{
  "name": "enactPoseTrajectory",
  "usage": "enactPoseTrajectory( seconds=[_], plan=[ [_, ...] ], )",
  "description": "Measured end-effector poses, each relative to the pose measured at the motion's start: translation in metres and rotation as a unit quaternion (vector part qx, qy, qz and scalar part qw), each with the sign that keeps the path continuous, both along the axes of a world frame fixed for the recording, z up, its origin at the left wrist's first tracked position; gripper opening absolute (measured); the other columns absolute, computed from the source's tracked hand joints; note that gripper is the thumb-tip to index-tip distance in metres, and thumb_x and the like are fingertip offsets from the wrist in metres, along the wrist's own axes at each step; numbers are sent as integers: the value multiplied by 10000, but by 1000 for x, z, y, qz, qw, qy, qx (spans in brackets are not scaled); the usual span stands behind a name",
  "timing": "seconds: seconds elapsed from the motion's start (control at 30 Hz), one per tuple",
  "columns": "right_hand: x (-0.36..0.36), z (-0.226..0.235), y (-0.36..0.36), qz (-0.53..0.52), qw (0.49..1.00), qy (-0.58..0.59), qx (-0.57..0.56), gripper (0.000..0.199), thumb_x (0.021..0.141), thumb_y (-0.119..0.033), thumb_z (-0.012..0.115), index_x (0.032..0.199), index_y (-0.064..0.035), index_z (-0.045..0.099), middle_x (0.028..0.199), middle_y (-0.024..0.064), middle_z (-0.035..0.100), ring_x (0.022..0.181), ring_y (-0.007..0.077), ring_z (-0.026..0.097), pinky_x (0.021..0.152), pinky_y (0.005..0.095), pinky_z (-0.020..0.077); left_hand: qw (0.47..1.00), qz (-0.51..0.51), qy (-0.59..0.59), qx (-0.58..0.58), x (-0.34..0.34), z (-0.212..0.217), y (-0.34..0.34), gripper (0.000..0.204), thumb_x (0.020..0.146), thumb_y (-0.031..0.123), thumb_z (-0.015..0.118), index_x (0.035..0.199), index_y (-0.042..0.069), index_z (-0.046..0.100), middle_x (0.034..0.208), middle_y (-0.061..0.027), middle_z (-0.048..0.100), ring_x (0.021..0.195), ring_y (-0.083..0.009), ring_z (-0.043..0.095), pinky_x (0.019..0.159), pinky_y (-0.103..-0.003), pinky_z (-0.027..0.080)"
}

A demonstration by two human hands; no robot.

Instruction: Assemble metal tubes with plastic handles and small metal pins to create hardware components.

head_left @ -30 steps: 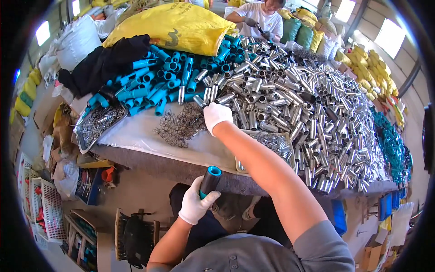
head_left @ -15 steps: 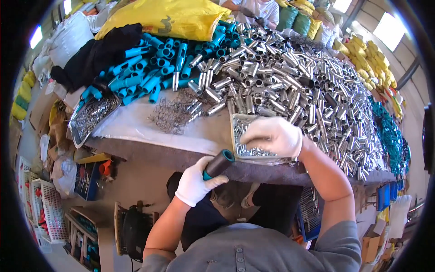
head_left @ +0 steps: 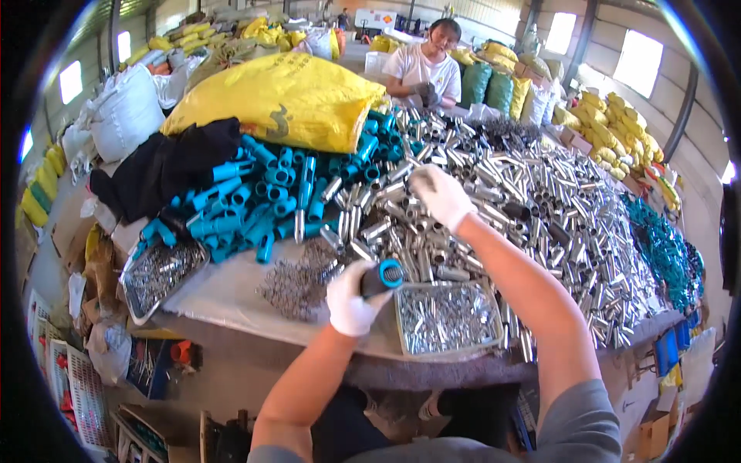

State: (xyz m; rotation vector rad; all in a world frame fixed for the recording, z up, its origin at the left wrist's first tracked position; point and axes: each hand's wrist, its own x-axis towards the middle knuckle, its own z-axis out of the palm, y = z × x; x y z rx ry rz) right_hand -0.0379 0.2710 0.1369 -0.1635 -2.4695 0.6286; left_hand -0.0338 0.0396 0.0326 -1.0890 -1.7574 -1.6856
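Observation:
My left hand (head_left: 353, 299), in a white glove, is wrapped round a black tube with a teal rim (head_left: 377, 279). The tube's open end points right, and something ringed like a coil spring shows inside. At the pile of shiny metal sleeves (head_left: 494, 185), my gloved right hand (head_left: 441, 199) reaches far forward; its fingers are smeared by motion, so any hold on a sleeve cannot be made out. A tray of small metal parts (head_left: 403, 324) lies between my arms at the table's near edge. Thin wire springs (head_left: 297, 284) are heaped left of my left hand.
Teal tubular handles (head_left: 231, 202) pile up at left, beside a black cloth (head_left: 166, 163) and a big yellow sack (head_left: 270, 100). Another metal tray (head_left: 139, 309) holds small parts at the far left. Across the table sits a person in a white shirt (head_left: 424, 73). Teal pieces (head_left: 660, 251) lie at right.
My right hand has gone from the tray of small parts forward to the metal sleeves. My left hand still grips the tube, now over the table. The view has tilted up.

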Motion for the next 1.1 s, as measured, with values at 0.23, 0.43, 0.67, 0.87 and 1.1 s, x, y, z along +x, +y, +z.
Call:
enactPoseTrajectory(
  seconds=[0.23, 0.43, 0.67, 0.87, 1.1],
  plan=[
    [-179, -12, 7, -157, 986, 14, 63, 659, 801, -348, 597, 1335, -20, 391, 1193, 223, 563, 1123, 352, 537, 968, 409, 426, 998, -62, -3, -32, -8, 3, -12, 325, 581, 26, 775, 832, 38, 569, 728, -112, 591, 611, -246, 590, 588, -312, 479],
    [-200, -7, -13, -159, 981, -110, -9, 421, 770, -360, 588, 1021, -27, 639, 1014, 205, 656, 960, 350, 631, 846, 409, 498, 998, -53, 7, -17, -15, -4, -14, 475, 534, 100, 813, 942, 49, 574, 812, -148, 626, 703, -341, 625, 606, -374, 501],
    [-23, -13, -11, 55, 969, 48, -237, 552, 874, -381, 561, 1264, 6, 506, 1077, 164, 638, 979, 235, 607, 852, 340, 463, 998, -12, -51, 35, 1, 2, -16, 514, 626, 120, 843, 1052, 8, 576, 894, -109, 652, 802, -197, 634, 767, -318, 502],
    [165, -20, -116, 7, 809, 22, -588, 642, 908, -134, 558, 1461, -93, 234, 1219, 104, 524, 984, 140, 550, 874, 272, 440, 971, -118, -200, -64, 86, 25, -39, 479, 752, 280, 783, 1108, 27, 587, 877, -147, 675, 837, -213, 683, 753, -307, 517],
    [238, -57, -151, 110, 862, -68, -490, 523, 841, -75, 629, 1325, -57, 432, 1113, 72, 520, 1017, 152, 529, 886, 320, 460, 947, -106, -292, -77, 146, 6, -77, 365, 761, 180, 758, 1044, 16, 596, 824, -104, 667, 743, -160, 647, 721, -297, 514]
  ],
)
